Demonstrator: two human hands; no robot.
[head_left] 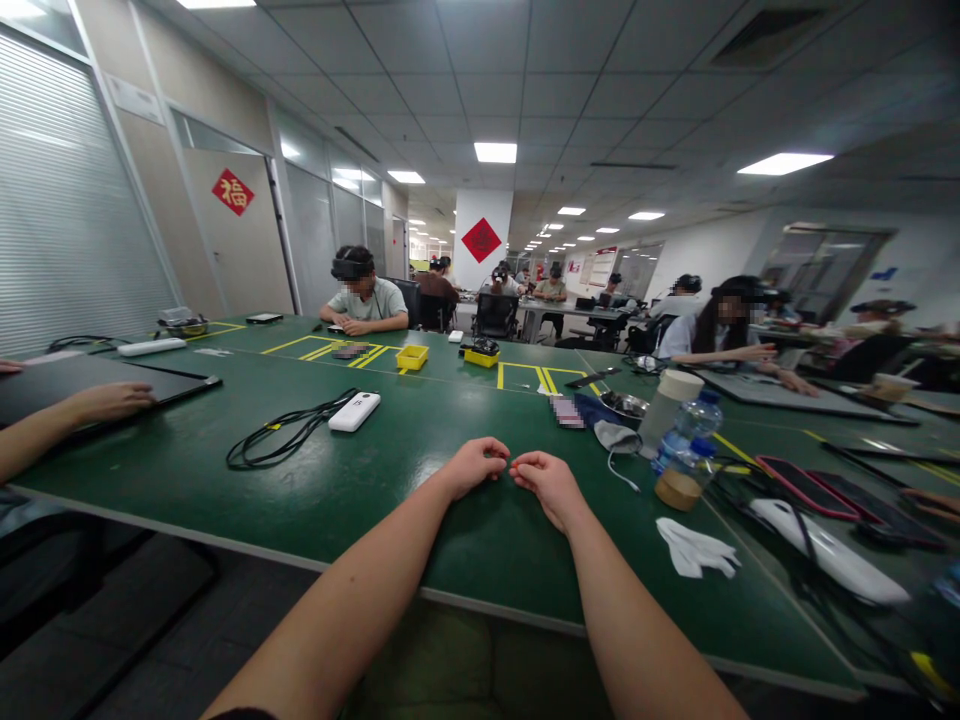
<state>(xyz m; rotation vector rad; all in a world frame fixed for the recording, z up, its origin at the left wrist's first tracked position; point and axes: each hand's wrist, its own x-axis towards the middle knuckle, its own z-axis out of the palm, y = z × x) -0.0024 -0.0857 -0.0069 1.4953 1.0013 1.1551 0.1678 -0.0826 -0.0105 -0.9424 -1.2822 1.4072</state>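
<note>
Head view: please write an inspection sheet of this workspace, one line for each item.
Surface: green table with yellow tape lines.
Job's things: a small red-orange piece between the fingertips of both hands; too small to identify.
Clutter: white cloth, water bottle, yellow tray.
Grips: left hand and right hand rest curled on the table, meeting at the piece.
Cables: black cable coiled beside a white power bank.
Surroundings: open office, other seated people wearing headsets.

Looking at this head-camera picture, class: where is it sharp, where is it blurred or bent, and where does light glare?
Head view: hands and green table sharp; right edge smeared around the white device; table edges bow from wide-angle distortion; ceiling panels blow out white.
</note>
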